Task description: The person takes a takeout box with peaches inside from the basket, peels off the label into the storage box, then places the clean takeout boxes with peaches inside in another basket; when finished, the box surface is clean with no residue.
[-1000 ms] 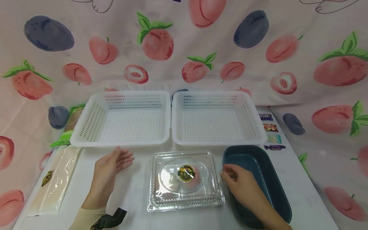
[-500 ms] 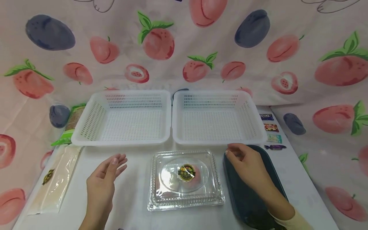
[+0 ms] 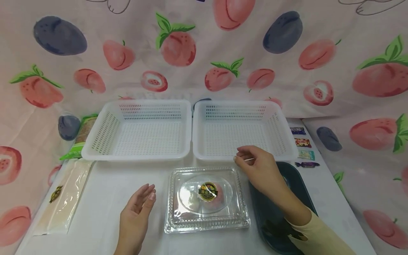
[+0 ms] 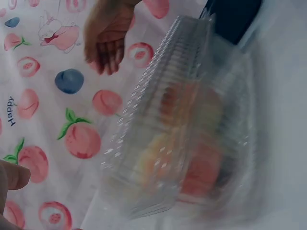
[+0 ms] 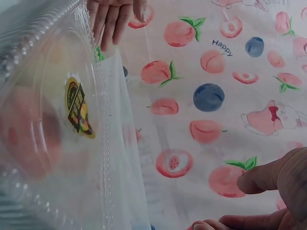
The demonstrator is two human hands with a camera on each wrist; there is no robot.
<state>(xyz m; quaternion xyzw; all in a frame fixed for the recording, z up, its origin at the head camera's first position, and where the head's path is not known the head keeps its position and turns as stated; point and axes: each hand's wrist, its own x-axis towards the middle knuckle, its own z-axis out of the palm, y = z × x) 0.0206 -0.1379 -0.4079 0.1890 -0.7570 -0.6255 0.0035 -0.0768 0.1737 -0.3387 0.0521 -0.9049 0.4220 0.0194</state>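
Lettering (image 5: 222,47) on the fruit-printed cloth (image 3: 181,79) behind the table (image 3: 95,205) reads "Happy". A round black-and-gold sticker (image 3: 208,192), its characters too blurred to read surely, marks a clear, rib-rimmed plastic clamshell (image 3: 207,209) holding rounded pink and pale items (image 5: 31,134). It lies mid-table between the left hand (image 3: 137,209), fingers relaxed, and the right hand (image 3: 261,171), fingers loosely bent near its far right corner; both hold nothing. A left basket (image 3: 149,140) and right basket (image 3: 220,138), perforated white plastic, line the far edge; a dark blue tray (image 3: 267,210) sits right of the clamshell. Along the left edge lie a green bag (image 3: 81,138) and glossy pale packet (image 3: 65,202); along the right, wrapped sweets (image 3: 302,142).
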